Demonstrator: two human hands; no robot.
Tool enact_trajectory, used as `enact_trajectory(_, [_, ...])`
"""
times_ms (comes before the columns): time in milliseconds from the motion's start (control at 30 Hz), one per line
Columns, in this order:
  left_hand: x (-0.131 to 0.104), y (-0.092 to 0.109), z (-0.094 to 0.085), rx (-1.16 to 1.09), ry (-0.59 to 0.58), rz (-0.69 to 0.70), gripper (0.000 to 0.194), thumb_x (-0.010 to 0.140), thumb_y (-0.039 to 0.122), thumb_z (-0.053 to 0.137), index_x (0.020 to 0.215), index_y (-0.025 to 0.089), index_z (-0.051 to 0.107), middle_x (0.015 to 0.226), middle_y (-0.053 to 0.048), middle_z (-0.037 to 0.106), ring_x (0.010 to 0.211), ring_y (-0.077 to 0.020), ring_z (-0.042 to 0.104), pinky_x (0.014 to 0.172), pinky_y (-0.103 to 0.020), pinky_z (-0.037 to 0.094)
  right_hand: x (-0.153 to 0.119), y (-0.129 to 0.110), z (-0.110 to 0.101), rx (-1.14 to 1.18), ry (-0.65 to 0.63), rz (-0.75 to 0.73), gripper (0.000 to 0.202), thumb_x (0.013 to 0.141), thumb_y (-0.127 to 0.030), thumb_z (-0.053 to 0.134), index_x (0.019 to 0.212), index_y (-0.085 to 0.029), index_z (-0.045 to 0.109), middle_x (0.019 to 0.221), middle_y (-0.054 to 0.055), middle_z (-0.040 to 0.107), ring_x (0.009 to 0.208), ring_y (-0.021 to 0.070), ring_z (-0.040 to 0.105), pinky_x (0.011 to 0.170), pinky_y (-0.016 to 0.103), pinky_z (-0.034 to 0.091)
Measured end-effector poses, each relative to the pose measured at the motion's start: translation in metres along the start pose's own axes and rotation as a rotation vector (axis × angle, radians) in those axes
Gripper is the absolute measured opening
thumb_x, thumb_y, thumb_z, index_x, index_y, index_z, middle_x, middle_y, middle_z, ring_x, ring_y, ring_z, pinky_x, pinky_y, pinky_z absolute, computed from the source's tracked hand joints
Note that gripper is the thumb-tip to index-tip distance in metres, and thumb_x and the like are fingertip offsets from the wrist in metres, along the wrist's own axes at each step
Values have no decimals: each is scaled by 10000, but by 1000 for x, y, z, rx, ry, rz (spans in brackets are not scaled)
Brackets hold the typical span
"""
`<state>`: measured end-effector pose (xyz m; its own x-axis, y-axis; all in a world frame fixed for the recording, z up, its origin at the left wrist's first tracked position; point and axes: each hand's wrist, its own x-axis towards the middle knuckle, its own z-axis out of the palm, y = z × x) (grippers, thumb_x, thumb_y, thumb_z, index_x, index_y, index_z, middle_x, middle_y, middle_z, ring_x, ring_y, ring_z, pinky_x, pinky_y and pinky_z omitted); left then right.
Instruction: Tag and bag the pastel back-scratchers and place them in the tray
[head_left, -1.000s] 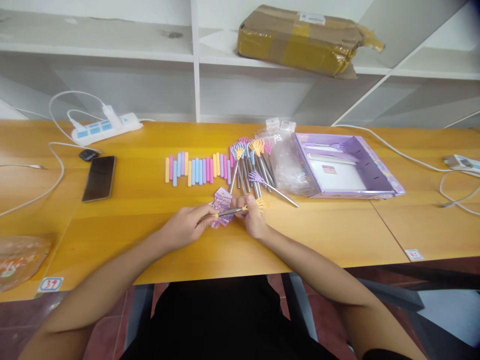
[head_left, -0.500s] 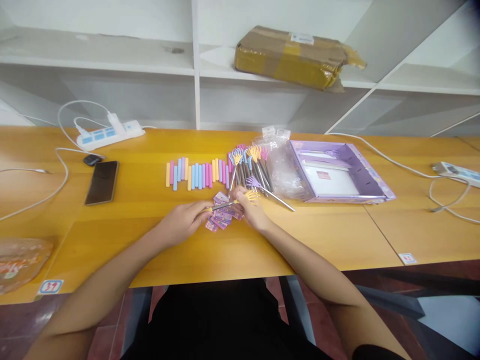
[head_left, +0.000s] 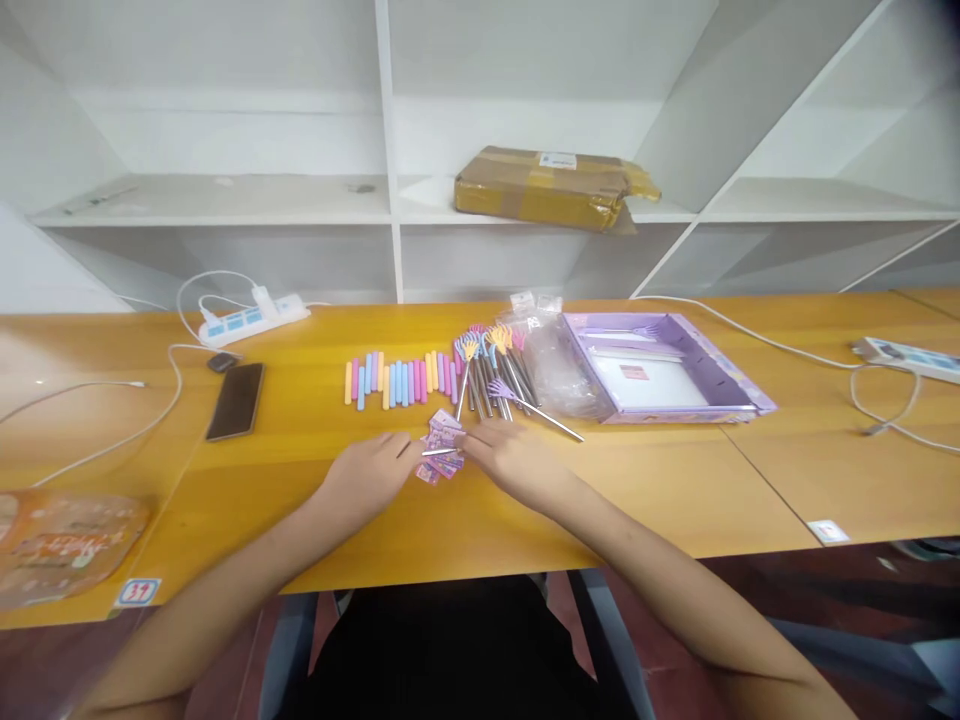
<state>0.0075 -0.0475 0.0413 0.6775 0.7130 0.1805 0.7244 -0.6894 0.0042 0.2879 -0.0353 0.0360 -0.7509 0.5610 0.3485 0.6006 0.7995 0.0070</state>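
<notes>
Between my hands is a back scratcher, of which only a short stretch of silver rod shows. My left hand is closed around its left end, and my right hand is closed around the other, hiding the head. Small purple printed cards lie fanned on the table under the rod. Just beyond, more back scratchers with hand-shaped heads in yellow, blue, pink and purple are piled up. One purple-headed scratcher lies slanted across the front. Left of the pile, coloured handle sleeves lie in a row.
Clear plastic bags lie against an open purple box. A phone and a white power strip are at left, with cables. An orange-printed package sits near left. A taped carton rests on the shelf.
My right hand has turned over the scratcher, covering its yellow head. Bare silver rod now shows between the hands. The whole view has tilted upward.
</notes>
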Motion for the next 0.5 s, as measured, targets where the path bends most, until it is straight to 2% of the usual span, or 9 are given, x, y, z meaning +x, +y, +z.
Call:
enact_trajectory(133, [-13,4,-10,134,30,74,208,1094,175,484,1031,221,677,882,-59,685,781,-259,607,607,-370,442,-6,-22,6,-122,101,1,167,1083,-95,529,1052,-171,675,833,55,689,742,215,616,688,358,437])
enact_trajectory(233, [-25,-2,-15,192,49,59,213,1087,155,490,1012,223,677,879,-63,692,780,-272,605,606,-406,451,-15,-24,6,-156,191,-14,199,1073,-77,528,1156,-166,686,858,65,719,757,222,649,689,367,463])
enact_trajectory(333, [-43,-21,-21,159,79,31,235,1105,178,472,1039,230,690,917,-61,708,822,-260,621,675,-397,484,-37,-10,0,-165,295,-55,275,1063,-56,529,1247,-187,684,915,79,768,783,227,691,729,381,509])
enact_trajectory(400, [-60,-40,-29,109,110,35,234,1111,198,482,1106,244,711,947,-58,725,864,-244,640,718,-365,495,-60,6,-6,-145,360,-61,327,1051,-57,551,1290,-235,686,971,77,801,803,229,720,771,402,546])
enact_trajectory(500, [-92,-70,-47,112,190,20,246,1100,195,500,1139,259,734,908,-44,731,860,-226,660,758,-343,510,-110,34,-18,-68,373,68,317,1029,-128,632,1267,-319,719,1044,60,831,857,241,770,858,448,599])
